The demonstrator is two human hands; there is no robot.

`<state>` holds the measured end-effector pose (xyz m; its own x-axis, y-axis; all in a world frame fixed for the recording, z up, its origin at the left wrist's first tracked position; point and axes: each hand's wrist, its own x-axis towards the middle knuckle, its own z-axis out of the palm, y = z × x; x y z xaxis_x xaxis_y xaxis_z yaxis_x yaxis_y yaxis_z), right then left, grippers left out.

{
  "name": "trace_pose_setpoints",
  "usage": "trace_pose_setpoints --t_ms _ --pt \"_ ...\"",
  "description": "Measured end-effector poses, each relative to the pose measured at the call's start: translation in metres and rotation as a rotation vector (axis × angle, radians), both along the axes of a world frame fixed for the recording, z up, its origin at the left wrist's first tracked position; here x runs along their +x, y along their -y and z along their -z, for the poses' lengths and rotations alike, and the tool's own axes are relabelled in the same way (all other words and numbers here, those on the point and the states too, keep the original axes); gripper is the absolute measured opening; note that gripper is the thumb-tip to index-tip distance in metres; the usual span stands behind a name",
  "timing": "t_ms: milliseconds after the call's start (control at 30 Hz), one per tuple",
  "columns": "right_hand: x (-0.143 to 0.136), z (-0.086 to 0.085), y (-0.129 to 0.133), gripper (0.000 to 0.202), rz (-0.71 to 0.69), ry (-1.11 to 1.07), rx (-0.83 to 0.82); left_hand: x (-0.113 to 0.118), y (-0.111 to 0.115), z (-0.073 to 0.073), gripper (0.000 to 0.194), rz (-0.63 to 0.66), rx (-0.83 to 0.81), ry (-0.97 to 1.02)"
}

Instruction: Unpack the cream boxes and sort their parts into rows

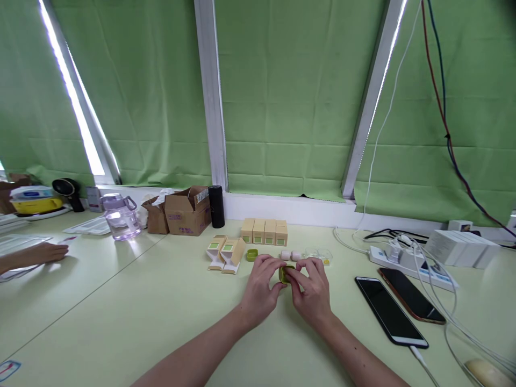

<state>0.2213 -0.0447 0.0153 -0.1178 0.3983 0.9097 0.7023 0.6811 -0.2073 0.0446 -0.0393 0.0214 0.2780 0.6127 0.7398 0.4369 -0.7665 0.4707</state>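
Between the fingertips of both hands is a small olive-green case (283, 275), held just above the table. My left hand (264, 287) grips its left side with thumb and fingers closed. My right hand (310, 290) pinches it from the right, and those fingers hide part of it. A similar green case (252, 255) lies beyond my left hand. Two pale pink pieces (291, 255) sit behind the fingers. Clear plastic pieces (318, 255) lie beyond my right hand. To the left stand two opened small cartons (226, 253).
Several small tan boxes (264, 232) line up at the back. A cardboard box (188, 209), black cylinder (216, 207) and water bottle (121, 216) stand left. Another person's hand (50, 252) rests far left. Two phones (390, 310), a power strip (413, 267) and cables occupy the right.
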Motion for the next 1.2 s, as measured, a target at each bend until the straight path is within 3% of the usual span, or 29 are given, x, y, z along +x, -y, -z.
trace_pose_setpoints --t_ms 1200 --pt "-0.0048 -0.0005 -0.0003 0.02 0.008 0.006 0.011 0.0008 -0.0016 0.0046 0.047 -0.049 0.115 -0.089"
